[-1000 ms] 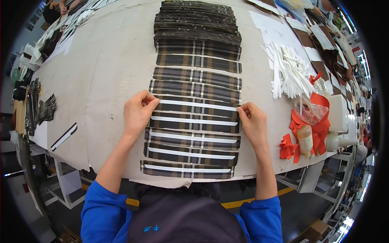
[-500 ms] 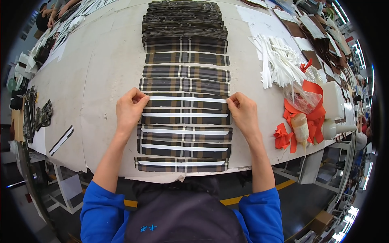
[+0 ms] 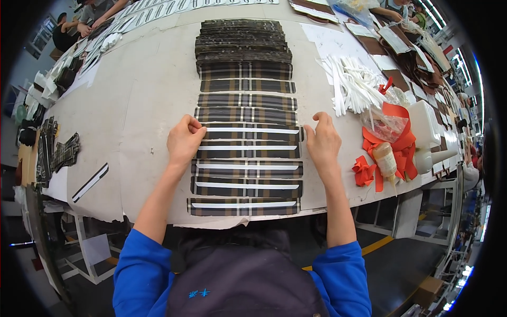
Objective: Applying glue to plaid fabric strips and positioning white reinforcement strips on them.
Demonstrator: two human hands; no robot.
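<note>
Plaid fabric strips in dark brown, grey and cream lie in a column down the table. Several of the nearer ones each carry a narrow white strip along their length. My left hand (image 3: 186, 140) is closed, thumb and fingertips pinched at the left end of the farthest white strip (image 3: 251, 130). That strip lies along its plaid piece (image 3: 274, 136). Just off the right end, my right hand (image 3: 323, 139) is open, thumb and fingers apart, holding nothing. Bare plaid pieces (image 3: 245, 117) lie beyond, leading up to a thick overlapping stack (image 3: 243, 45).
To the right sit a pile of loose white strips (image 3: 351, 84), red cloth scraps (image 3: 397, 133), a bottle of pale yellowish liquid (image 3: 385, 160) and a white container (image 3: 429, 127). A lone dark piece with a white strip (image 3: 90, 183) lies left. Other people work at the far edges.
My right hand has let go of the white strip's right end and opened, moving slightly outward. My left hand stays at the left end. The whole view has shifted slightly.
</note>
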